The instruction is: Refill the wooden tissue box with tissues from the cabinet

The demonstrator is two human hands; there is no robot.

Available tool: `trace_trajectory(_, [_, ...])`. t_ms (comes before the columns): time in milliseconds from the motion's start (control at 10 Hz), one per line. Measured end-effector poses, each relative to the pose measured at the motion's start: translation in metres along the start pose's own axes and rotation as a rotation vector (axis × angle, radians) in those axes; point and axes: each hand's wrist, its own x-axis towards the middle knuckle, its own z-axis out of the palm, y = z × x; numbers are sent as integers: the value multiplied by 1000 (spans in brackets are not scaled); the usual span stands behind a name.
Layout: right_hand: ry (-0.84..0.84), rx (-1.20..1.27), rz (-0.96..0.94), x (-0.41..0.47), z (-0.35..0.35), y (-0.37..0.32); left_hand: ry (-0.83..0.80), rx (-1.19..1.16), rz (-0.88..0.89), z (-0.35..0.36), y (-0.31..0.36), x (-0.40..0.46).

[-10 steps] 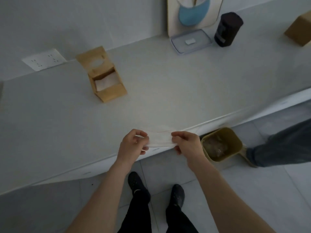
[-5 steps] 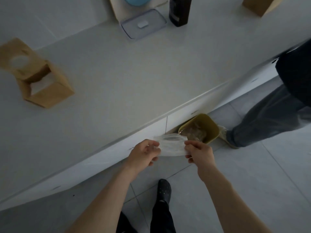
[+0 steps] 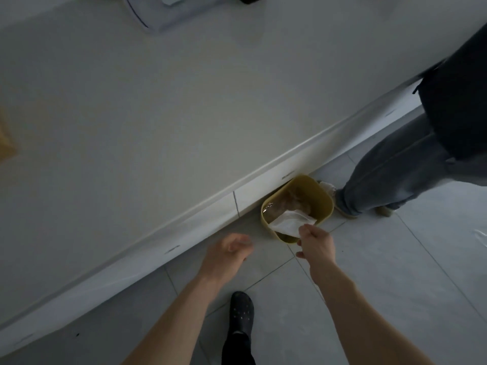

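A person's right hand [image 3: 315, 245] pinches the near corner of an empty clear plastic tissue wrapper [image 3: 290, 223], holding it over the open mouth of a yellow waste bin [image 3: 322, 200] that stands on the tiled floor [image 3: 395, 272] just beyond the fingertips, tucked against the base of the white counter [image 3: 184, 114]. The left hand [image 3: 226, 255] hangs free to the left of the right one, fingers loosely curled and holding nothing, close to the counter's edge.

The wooden tissue box [image 3: 6, 143], the object of the job, shows only as a blurred tan sliver far off to the left of both hands, at the frame's border; whether it now holds tissues cannot be told from here. Judging by the spent wrapper, the refill itself appears largely done, with disposal of the packaging under way and any closing of the box still to be confirmed.

In view: one bin, already lined with crumpled clear plastic; one wrapper; one tissue box; one clear tray [image 3: 163, 11] at the counter's far side; one black clog [image 3: 241, 314] below the hands; and one bystander's jeans-clad leg [image 3: 395, 175] to the right, beyond the bin.
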Motion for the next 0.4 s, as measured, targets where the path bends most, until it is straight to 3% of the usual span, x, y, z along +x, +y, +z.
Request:
trace_trajectory(200, [-66, 57, 57, 54, 8, -2, -85, 114, 16, 41, 7, 67])
trace_trajectory(400, [-78, -275, 31, 74, 7, 15, -94, 245, 72, 62, 9, 100])
